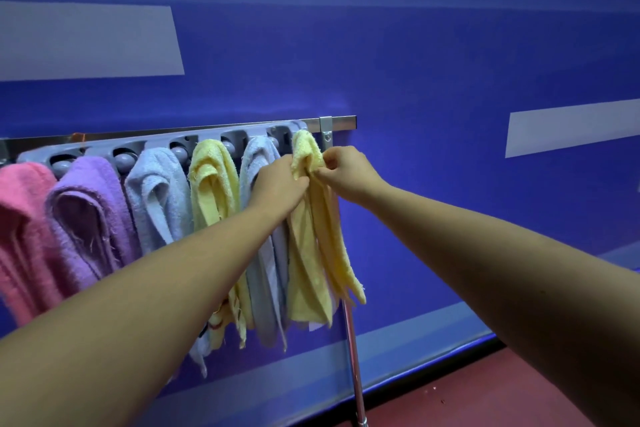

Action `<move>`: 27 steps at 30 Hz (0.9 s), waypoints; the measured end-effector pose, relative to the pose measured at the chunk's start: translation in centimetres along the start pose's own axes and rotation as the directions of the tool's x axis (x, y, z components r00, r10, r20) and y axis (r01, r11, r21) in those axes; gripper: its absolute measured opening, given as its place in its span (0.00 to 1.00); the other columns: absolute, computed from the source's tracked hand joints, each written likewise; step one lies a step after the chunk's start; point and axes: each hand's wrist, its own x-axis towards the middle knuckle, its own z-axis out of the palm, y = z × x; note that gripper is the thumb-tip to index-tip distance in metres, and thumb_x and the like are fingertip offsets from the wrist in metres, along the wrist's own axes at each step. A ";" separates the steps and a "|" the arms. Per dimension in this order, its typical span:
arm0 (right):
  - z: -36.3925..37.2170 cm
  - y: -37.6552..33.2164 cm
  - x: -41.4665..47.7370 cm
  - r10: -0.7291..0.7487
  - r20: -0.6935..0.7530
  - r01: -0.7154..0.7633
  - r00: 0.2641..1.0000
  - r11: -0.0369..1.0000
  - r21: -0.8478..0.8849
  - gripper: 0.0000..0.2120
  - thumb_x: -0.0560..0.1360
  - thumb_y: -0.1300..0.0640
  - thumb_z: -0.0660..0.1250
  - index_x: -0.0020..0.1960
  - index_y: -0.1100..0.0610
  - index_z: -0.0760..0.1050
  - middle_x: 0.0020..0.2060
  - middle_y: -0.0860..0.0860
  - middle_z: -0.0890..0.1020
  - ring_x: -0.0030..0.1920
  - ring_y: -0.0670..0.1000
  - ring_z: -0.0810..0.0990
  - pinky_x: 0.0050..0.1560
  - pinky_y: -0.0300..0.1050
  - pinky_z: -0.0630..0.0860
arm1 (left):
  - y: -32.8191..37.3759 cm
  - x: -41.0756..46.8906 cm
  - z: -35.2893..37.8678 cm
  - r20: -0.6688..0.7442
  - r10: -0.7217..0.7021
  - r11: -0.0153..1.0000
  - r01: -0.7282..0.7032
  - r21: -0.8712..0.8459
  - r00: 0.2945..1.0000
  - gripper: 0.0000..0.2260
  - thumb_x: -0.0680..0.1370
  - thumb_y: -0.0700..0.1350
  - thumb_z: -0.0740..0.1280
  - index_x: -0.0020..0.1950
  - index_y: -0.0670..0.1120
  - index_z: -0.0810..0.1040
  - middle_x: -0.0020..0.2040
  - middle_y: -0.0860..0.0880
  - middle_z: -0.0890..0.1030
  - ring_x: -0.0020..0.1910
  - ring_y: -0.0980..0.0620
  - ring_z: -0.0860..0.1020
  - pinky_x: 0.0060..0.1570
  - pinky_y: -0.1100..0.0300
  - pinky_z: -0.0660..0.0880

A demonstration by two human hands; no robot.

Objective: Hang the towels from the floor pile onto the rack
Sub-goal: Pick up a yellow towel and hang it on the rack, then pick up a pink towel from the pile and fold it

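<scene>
- The towel holder [98,148] is grey plastic, smooth and matt; the balls [123,160] in its slots have a soft shine.
- The rail [341,123] behind it is bright, flat metal, and the pole [354,357] below is polished metal.
- The pink towel [20,236] and the purple towel [86,218] are thick terry cloth, fuzzy and rough.
- The yellow towel at the end [311,270] is thinner terry cloth, frayed at the edge.
- The wall [450,62] looks smooth with a light sheen; the floor [485,392] is matt.

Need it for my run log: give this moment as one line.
step: hanging yellow towel | left hand: grips towel | right hand: pinches towel | rack: five other towels hung
</scene>
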 end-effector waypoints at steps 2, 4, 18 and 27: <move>0.1 -0.2 -0.8 0.022 0.030 -0.023 0.999 1.000 0.017 0.05 0.75 0.54 0.65 0.43 0.56 0.75 0.37 0.49 0.79 0.37 0.49 0.76 0.33 0.44 0.70 | -0.4 -1.1 -0.1 0.026 -0.038 0.999 0.039 -0.021 0.999 0.04 0.76 0.45 0.67 0.48 0.45 0.76 0.45 0.46 0.81 0.50 0.44 0.78 0.41 0.57 0.69; 0.3 0.0 -1.9 0.072 0.059 -0.073 0.996 0.997 0.014 0.10 0.74 0.53 0.64 0.51 0.58 0.77 0.45 0.51 0.81 0.44 0.52 0.80 0.38 0.45 0.74 | -1.1 -2.5 -0.3 0.083 -0.065 0.995 0.071 -0.067 0.994 0.06 0.75 0.48 0.67 0.48 0.47 0.76 0.44 0.49 0.81 0.48 0.48 0.80 0.41 0.59 0.73; 9.6 1.3 -20.8 0.323 0.345 -0.278 0.881 0.944 -0.174 0.31 0.63 0.37 0.56 0.55 0.59 0.73 0.53 0.58 0.78 0.58 0.63 0.77 0.57 0.59 0.76 | -11.4 -20.9 -1.5 0.379 -0.258 0.966 0.241 0.093 0.889 0.14 0.80 0.48 0.67 0.60 0.40 0.78 0.57 0.42 0.82 0.55 0.45 0.80 0.57 0.54 0.74; 20.7 2.8 -32.8 0.366 0.545 -0.264 0.754 0.929 -0.259 0.31 0.74 0.46 0.65 0.73 0.60 0.68 0.70 0.60 0.72 0.71 0.60 0.69 0.70 0.58 0.67 | -22.3 -36.1 -2.3 0.464 -0.422 0.906 0.361 0.220 0.779 0.18 0.78 0.49 0.68 0.64 0.41 0.78 0.62 0.43 0.81 0.62 0.46 0.78 0.62 0.57 0.71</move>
